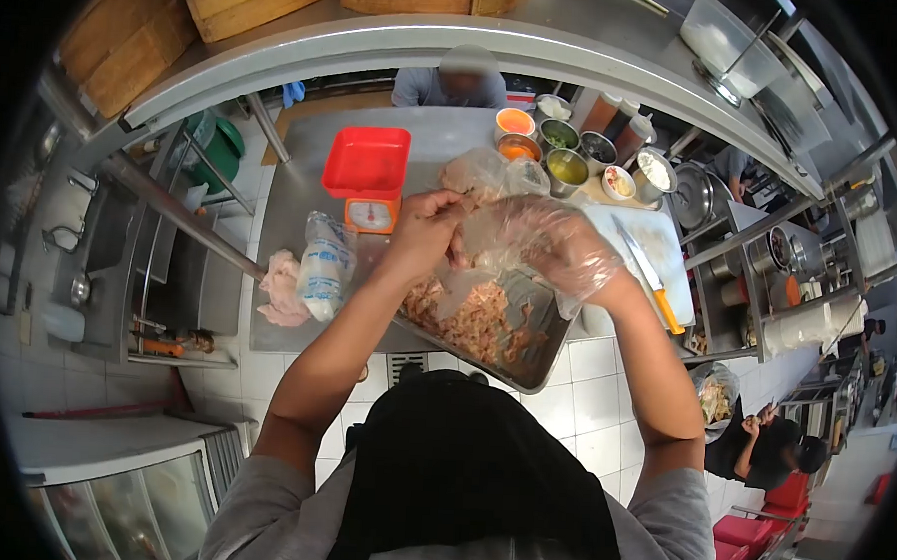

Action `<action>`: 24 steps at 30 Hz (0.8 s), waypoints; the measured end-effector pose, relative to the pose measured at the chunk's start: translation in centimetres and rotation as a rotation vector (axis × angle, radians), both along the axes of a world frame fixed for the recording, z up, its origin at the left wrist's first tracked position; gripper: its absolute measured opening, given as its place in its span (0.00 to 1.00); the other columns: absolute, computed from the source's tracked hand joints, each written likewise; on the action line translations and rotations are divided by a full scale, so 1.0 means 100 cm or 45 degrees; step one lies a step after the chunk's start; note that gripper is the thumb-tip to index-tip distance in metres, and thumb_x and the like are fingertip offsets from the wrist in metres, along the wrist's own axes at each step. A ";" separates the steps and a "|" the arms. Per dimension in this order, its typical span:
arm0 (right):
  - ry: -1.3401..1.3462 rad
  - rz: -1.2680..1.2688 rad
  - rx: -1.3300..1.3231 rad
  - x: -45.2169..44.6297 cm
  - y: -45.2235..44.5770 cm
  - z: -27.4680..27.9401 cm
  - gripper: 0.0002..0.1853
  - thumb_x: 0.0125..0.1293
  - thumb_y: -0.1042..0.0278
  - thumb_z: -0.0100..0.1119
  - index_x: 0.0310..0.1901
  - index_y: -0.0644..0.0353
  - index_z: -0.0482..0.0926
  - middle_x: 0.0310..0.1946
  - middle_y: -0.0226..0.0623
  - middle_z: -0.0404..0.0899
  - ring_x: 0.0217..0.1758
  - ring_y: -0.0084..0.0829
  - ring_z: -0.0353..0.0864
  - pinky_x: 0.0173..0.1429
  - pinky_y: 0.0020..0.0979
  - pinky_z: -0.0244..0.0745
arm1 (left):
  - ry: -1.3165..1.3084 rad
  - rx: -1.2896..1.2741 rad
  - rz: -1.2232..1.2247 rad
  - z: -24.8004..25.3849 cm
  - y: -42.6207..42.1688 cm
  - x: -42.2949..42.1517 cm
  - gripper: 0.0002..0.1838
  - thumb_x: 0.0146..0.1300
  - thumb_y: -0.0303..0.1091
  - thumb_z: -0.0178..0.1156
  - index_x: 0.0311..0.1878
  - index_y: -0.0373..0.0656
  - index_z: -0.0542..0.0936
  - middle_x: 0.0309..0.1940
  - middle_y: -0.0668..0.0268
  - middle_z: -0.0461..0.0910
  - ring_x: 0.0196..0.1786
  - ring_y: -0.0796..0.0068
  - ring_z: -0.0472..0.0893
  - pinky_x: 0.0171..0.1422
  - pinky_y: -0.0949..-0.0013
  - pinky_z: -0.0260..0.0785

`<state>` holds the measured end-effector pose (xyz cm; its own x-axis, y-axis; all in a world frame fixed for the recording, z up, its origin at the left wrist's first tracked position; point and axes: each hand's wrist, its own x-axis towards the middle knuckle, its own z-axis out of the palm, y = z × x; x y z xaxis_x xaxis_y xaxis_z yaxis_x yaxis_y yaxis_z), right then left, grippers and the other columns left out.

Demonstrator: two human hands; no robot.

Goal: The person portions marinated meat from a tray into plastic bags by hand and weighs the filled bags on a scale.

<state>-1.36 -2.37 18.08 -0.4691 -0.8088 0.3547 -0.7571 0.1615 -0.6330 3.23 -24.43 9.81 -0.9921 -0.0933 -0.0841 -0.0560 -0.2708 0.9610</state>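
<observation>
A clear plastic bag [506, 232] hangs between my two hands, above a metal tray [537, 381] of chopped, pinkish meat [472, 321]. With its fingers pinched together, my left hand [433, 229] grips the bag's edge. My right hand [565, 243] is inside or behind the clear plastic, its fingers curled and partly hidden by the film. Just beyond my hands lies another filled clear bag [470, 173]. On the left stands an orange scale [370, 215] with a red pan [368, 162], next to a roll of printed plastic bags [325, 265].
A knife [649, 274] with a yellow handle lies on a white cutting board [626, 228] at the right. Metal containers [567, 171] of sauces and toppings stand at the back right. A pink cloth [284, 289] is at the left edge. A person [451, 85] is across the table.
</observation>
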 end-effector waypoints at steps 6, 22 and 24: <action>-0.523 -0.136 -0.128 0.014 0.011 0.043 0.22 0.58 0.88 0.52 0.54 0.65 0.81 0.53 0.39 0.82 0.54 0.29 0.82 0.55 0.33 0.81 | -0.036 0.175 -0.003 -0.003 0.012 -0.003 0.09 0.75 0.28 0.56 0.47 0.33 0.81 0.17 0.67 0.74 0.14 0.75 0.76 0.18 0.69 0.73; 0.504 -0.342 0.079 -0.026 -0.023 0.021 0.11 0.60 0.79 0.61 0.45 0.64 0.82 0.42 0.52 0.84 0.48 0.54 0.84 0.54 0.46 0.80 | 0.344 -0.179 0.192 0.084 -0.048 -0.013 0.10 0.77 0.29 0.53 0.44 0.34 0.81 0.25 0.61 0.83 0.26 0.72 0.87 0.22 0.75 0.73; 0.701 -0.300 -0.052 -0.049 -0.047 0.029 0.13 0.59 0.79 0.61 0.46 0.64 0.82 0.43 0.53 0.84 0.48 0.55 0.83 0.55 0.46 0.80 | 0.469 -0.344 0.378 0.100 -0.071 -0.016 0.10 0.76 0.27 0.51 0.45 0.32 0.80 0.27 0.59 0.84 0.29 0.69 0.88 0.25 0.75 0.74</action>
<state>-6.27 -7.04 20.99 -0.3725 -0.6861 0.6249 -0.9222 0.3487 -0.1669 1.67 -31.54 19.81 -0.8791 -0.3441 0.3299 0.3388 0.0358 0.9402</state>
